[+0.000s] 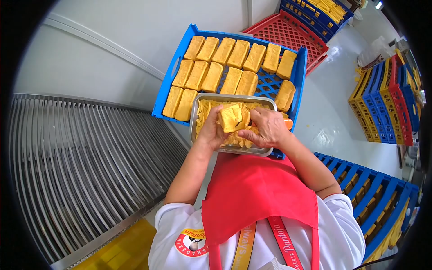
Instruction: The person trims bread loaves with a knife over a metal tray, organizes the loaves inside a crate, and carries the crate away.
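My left hand (212, 130) is closed around a yellow loaf-like block (230, 117), held tilted above a metal pan (194, 119). The block's near end looks cut or broken. My right hand (269, 128) is closed beside it, thumb and fingers close to the block's right side. An orange handle (288, 123) juts out from behind the right hand, like that of a knife; its blade is hidden. Yellow peelings and scraps (240, 140) fill much of the pan under both hands.
The pan rests on the near side of a blue crate (300, 67) holding rows of yellow loaves (238, 54). A red crate (288, 29) stands behind it. Metal slats (81, 171) are at left. Stacked crates (382, 103) and a blue rack (373, 189) stand at right.
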`<control>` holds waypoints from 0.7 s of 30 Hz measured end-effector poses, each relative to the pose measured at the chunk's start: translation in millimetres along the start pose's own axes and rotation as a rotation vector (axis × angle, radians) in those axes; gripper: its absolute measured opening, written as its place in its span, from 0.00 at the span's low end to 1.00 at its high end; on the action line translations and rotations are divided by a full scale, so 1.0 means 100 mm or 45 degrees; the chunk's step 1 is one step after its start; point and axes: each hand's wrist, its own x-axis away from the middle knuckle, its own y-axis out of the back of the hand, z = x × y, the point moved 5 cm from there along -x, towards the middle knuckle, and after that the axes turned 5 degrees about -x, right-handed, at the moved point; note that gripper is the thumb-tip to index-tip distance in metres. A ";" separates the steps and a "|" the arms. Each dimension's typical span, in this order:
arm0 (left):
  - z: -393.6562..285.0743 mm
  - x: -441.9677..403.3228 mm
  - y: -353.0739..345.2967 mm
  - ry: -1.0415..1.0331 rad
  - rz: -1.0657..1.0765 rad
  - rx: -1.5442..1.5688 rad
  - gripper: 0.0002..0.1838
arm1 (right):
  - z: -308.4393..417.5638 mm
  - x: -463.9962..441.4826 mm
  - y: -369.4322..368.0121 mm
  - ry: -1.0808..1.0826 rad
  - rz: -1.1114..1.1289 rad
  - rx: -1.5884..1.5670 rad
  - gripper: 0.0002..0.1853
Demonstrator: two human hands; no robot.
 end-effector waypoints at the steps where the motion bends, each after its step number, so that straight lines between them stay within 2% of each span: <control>1: -0.02 0.02 -0.03 0.000 -0.001 0.000 0.28 | 0.00 0.00 0.00 0.000 0.000 -0.001 0.37; 4: -0.02 0.07 -0.04 -0.009 -0.071 -0.095 0.29 | 0.02 -0.01 0.08 0.058 -0.161 0.024 0.41; 10: 0.04 0.04 -0.02 -0.046 -0.019 -0.047 0.29 | 0.00 -0.01 0.01 -0.002 -0.051 0.086 0.41; 13: 0.05 0.05 -0.04 -0.037 0.028 -0.019 0.29 | -0.01 -0.02 -0.03 -0.004 -0.018 -0.028 0.40; 15: 0.05 0.07 -0.04 -0.037 0.039 -0.018 0.29 | -0.02 -0.01 -0.08 -0.051 0.103 -0.028 0.39; 19: 0.07 0.04 0.03 -0.078 -0.004 -0.011 0.28 | -0.07 -0.02 -0.18 -0.039 0.049 -0.080 0.39; 21: 0.07 0.03 0.05 -0.120 -0.063 0.000 0.28 | -0.13 -0.02 -0.28 -0.136 0.177 -0.241 0.38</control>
